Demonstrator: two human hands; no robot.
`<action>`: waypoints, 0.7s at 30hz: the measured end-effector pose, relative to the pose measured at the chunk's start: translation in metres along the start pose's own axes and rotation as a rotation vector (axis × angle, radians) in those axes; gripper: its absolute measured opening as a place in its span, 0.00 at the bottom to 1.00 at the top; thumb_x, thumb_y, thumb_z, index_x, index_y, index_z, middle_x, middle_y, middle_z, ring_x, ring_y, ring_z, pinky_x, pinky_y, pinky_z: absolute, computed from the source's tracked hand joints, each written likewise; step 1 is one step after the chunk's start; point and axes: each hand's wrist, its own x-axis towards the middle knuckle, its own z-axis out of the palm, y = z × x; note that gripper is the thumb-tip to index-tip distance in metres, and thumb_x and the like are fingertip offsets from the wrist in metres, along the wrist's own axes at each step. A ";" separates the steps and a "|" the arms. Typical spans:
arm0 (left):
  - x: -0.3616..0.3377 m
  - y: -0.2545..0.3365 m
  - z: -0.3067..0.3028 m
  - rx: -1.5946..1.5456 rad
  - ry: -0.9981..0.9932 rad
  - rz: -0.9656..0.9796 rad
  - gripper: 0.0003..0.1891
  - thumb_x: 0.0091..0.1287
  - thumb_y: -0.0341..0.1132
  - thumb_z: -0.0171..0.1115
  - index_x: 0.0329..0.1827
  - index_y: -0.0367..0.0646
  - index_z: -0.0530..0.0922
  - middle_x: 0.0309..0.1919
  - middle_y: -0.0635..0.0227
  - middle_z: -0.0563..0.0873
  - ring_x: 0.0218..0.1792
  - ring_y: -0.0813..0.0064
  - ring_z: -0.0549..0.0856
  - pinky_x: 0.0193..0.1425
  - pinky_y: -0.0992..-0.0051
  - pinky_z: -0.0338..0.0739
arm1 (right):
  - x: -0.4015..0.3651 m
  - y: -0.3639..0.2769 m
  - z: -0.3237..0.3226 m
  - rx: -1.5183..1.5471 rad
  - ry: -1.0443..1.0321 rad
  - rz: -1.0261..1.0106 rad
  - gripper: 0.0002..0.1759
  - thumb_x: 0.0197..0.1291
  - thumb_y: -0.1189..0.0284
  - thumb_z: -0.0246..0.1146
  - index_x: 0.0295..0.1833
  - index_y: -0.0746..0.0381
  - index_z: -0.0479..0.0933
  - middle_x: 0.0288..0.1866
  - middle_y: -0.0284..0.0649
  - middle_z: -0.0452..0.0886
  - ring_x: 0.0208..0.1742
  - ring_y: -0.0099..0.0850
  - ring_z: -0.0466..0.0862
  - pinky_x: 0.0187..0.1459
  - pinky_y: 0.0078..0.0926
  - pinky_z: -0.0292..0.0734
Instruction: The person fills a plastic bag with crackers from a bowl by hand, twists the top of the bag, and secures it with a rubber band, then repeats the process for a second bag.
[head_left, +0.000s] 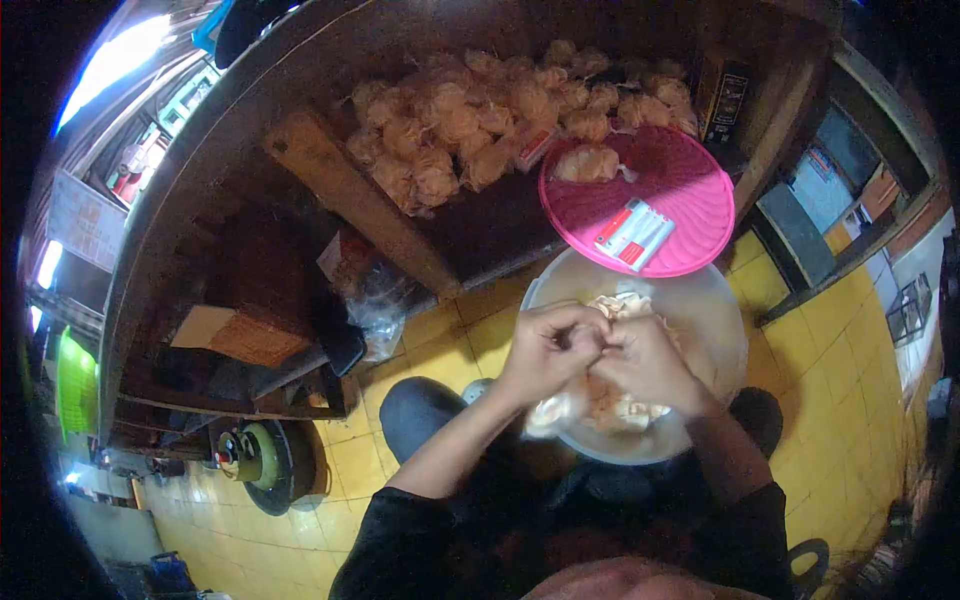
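Right now the relation that matters is how the pale packet [550, 415] lies from the grip: just below and a little nearer to the person, under the left hand [548, 352], which is closer to it than the right hand [648, 362]. Its long axis cannot be read, since the packet is blurred, but it seems to hang down from the fingers over the near left rim of the translucent plastic tub [728, 335]. Both hands are closed in a pinch, fingertips meeting over the tub, and they appear to have the packet by its gathered top; the pinched part itself is hidden.

The packet looks whitish and soft, its contents too smeared to name. Inside the tub, pale, crinkled pieces [625, 304] show at the far side and also near, by the right wrist, with brownish-orange bits between.

On the far side, overlapping the tub's rim, a bright pink ribbed lid [700, 215] carries red-and-white packaging [637, 235] and one filled plastic bag [588, 164]. Farther left, a heap of similar orange-tan bags [440, 120] lies on the dark wooden table [495, 225]. Yellow floor tiles [830, 370] spread around the tub.
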 end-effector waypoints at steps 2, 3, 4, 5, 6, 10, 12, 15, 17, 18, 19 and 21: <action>-0.003 -0.008 0.005 0.028 0.024 -0.087 0.06 0.66 0.24 0.55 0.40 0.35 0.81 0.28 0.75 0.82 0.28 0.86 0.79 0.34 0.83 0.74 | 0.003 0.002 0.006 0.022 0.037 -0.005 0.10 0.59 0.75 0.65 0.45 0.69 0.83 0.34 0.43 0.87 0.38 0.23 0.84 0.43 0.25 0.78; -0.001 -0.011 0.003 0.023 0.015 -0.106 0.06 0.66 0.24 0.55 0.40 0.35 0.81 0.28 0.75 0.82 0.28 0.86 0.79 0.34 0.83 0.74 | 0.004 0.001 0.010 0.039 0.066 -0.002 0.10 0.59 0.75 0.65 0.44 0.69 0.83 0.33 0.42 0.87 0.37 0.21 0.84 0.41 0.25 0.78; 0.004 -0.014 0.000 -0.020 0.091 -0.169 0.07 0.67 0.27 0.58 0.44 0.36 0.80 0.29 0.75 0.82 0.28 0.86 0.79 0.34 0.84 0.74 | 0.006 -0.004 0.013 0.107 0.184 -0.026 0.11 0.60 0.74 0.65 0.45 0.69 0.83 0.35 0.42 0.87 0.39 0.21 0.84 0.43 0.24 0.78; 0.005 -0.018 0.000 -0.062 0.169 -0.235 0.09 0.67 0.29 0.60 0.47 0.36 0.79 0.30 0.75 0.82 0.28 0.86 0.79 0.34 0.85 0.74 | 0.009 0.004 0.016 0.155 0.252 -0.036 0.11 0.61 0.74 0.64 0.45 0.69 0.83 0.37 0.42 0.87 0.40 0.21 0.84 0.45 0.23 0.78; 0.002 -0.017 0.002 -0.069 0.162 -0.256 0.09 0.67 0.29 0.60 0.47 0.36 0.79 0.30 0.75 0.82 0.28 0.86 0.79 0.34 0.85 0.74 | 0.010 0.004 0.014 0.193 0.285 -0.054 0.10 0.61 0.75 0.64 0.46 0.69 0.83 0.39 0.42 0.87 0.42 0.21 0.84 0.45 0.22 0.78; 0.008 -0.016 -0.004 0.005 0.121 -0.047 0.13 0.68 0.32 0.60 0.53 0.36 0.76 0.40 0.65 0.82 0.40 0.75 0.80 0.46 0.75 0.74 | 0.012 -0.002 0.009 0.281 0.431 -0.131 0.09 0.63 0.77 0.64 0.47 0.69 0.83 0.42 0.40 0.87 0.43 0.21 0.83 0.46 0.20 0.78; 0.001 -0.017 0.000 0.174 -0.040 0.100 0.13 0.68 0.32 0.58 0.52 0.36 0.75 0.48 0.55 0.79 0.52 0.59 0.77 0.56 0.63 0.69 | 0.012 -0.006 0.009 0.364 0.455 -0.137 0.10 0.63 0.77 0.64 0.47 0.70 0.82 0.43 0.40 0.86 0.43 0.21 0.83 0.46 0.20 0.78; 0.000 -0.017 -0.001 0.207 -0.070 0.049 0.11 0.69 0.32 0.58 0.49 0.35 0.76 0.44 0.54 0.80 0.49 0.57 0.78 0.55 0.62 0.70 | 0.011 -0.005 0.010 0.423 0.504 -0.146 0.10 0.64 0.77 0.64 0.48 0.70 0.82 0.43 0.39 0.85 0.43 0.21 0.82 0.47 0.20 0.77; 0.000 -0.016 -0.001 0.237 -0.101 0.004 0.09 0.69 0.31 0.57 0.46 0.35 0.77 0.40 0.54 0.81 0.46 0.54 0.79 0.53 0.61 0.70 | 0.012 -0.005 0.011 0.395 0.528 -0.157 0.10 0.64 0.76 0.64 0.48 0.70 0.82 0.44 0.39 0.85 0.43 0.20 0.82 0.48 0.20 0.77; 0.001 -0.015 -0.001 0.251 -0.117 -0.015 0.08 0.69 0.31 0.56 0.45 0.35 0.77 0.37 0.54 0.81 0.44 0.53 0.79 0.53 0.61 0.71 | 0.012 -0.006 0.011 0.445 0.528 -0.148 0.09 0.65 0.77 0.64 0.47 0.70 0.82 0.46 0.39 0.85 0.45 0.21 0.81 0.49 0.21 0.77; 0.002 -0.015 -0.001 0.264 -0.134 -0.034 0.08 0.69 0.31 0.56 0.43 0.35 0.78 0.35 0.53 0.82 0.43 0.52 0.80 0.52 0.61 0.71 | 0.013 -0.007 0.011 0.495 0.527 -0.138 0.08 0.65 0.77 0.63 0.46 0.69 0.82 0.48 0.39 0.84 0.47 0.21 0.80 0.51 0.22 0.76; 0.001 -0.020 0.001 0.264 -0.116 0.023 0.08 0.69 0.31 0.56 0.44 0.35 0.78 0.35 0.53 0.82 0.42 0.51 0.80 0.51 0.60 0.71 | 0.013 -0.003 0.010 0.449 0.421 -0.127 0.08 0.65 0.77 0.62 0.46 0.69 0.82 0.51 0.39 0.83 0.50 0.22 0.80 0.54 0.23 0.75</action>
